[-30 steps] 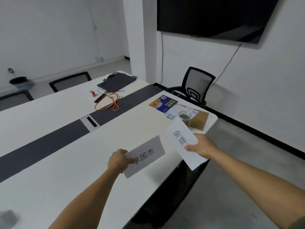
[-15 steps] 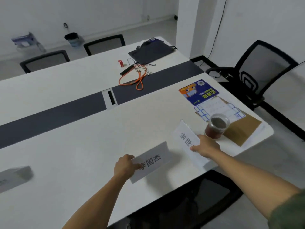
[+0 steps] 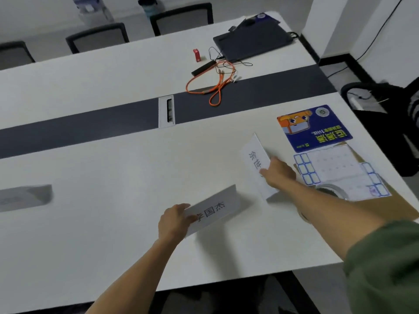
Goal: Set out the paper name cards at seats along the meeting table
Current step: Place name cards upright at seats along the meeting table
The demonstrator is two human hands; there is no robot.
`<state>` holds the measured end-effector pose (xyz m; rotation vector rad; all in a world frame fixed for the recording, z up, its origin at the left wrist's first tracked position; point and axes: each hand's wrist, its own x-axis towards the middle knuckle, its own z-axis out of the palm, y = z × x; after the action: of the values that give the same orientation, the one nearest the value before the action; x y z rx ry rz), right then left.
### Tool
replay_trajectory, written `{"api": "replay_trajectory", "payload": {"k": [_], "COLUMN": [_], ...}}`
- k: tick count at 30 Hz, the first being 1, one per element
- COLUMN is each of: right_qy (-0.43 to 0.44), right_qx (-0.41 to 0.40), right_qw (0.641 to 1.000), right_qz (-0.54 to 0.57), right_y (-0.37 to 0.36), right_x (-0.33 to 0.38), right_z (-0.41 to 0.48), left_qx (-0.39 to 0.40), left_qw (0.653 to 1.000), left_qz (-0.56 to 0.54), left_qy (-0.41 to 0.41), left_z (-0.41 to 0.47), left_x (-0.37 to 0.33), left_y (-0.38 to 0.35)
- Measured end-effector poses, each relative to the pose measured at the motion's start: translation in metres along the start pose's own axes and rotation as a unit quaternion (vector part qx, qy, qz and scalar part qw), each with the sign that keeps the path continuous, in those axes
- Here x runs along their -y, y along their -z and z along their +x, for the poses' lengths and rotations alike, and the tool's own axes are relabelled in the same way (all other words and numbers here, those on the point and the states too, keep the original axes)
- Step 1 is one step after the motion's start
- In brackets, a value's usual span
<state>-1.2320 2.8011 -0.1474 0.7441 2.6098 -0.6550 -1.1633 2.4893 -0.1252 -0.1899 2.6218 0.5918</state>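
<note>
My left hand (image 3: 173,222) pinches the left end of a folded white name card (image 3: 214,210) with black characters, low over the white meeting table (image 3: 102,200) near its front edge. My right hand (image 3: 277,173) grips a second white name card (image 3: 256,163), which points away from me to the right of the first. That card's near end is hidden under my fingers. A third card (image 3: 22,197) stands blurred at the far left of the table.
A blue booklet (image 3: 314,125), sticker sheets (image 3: 335,173) and brown cardboard (image 3: 390,207) lie at the right end. An orange cable (image 3: 213,83), a red object (image 3: 196,55) and a dark laptop (image 3: 251,43) sit beyond the dark centre strip (image 3: 79,125). Black chairs (image 3: 181,18) line the far side.
My view has tilted down and closer to the table. Both hands have carried their cards forward over the table; the right card now lies further in, next to the sticker sheets.
</note>
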Motion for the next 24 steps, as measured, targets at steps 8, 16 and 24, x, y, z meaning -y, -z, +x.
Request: {"api": "replay_trajectory", "payload": {"k": [8,16,24], "right_qy": [0.002,0.022,0.112], "right_qx": [-0.034,-0.004,-0.08], "right_qw": [0.999,0.999,0.989], "right_qz": [-0.017,-0.036,-0.045], "right_y": [0.01,0.01,0.023], "right_x": [0.026,0.032,0.033], "right_z": [0.074,0.08,0.03], "left_qx": [-0.024,-0.001,0.016], "left_qw": [1.0,1.0,0.999], "left_qz": [0.004,-0.019,-0.028], "left_qy": [-0.014,0.003,0.021], "left_z": [0.034,0.044,0.038], "left_x": [-0.021,-0.009,0.012], "left_y": [-0.002,-0.009,-0.002]}}
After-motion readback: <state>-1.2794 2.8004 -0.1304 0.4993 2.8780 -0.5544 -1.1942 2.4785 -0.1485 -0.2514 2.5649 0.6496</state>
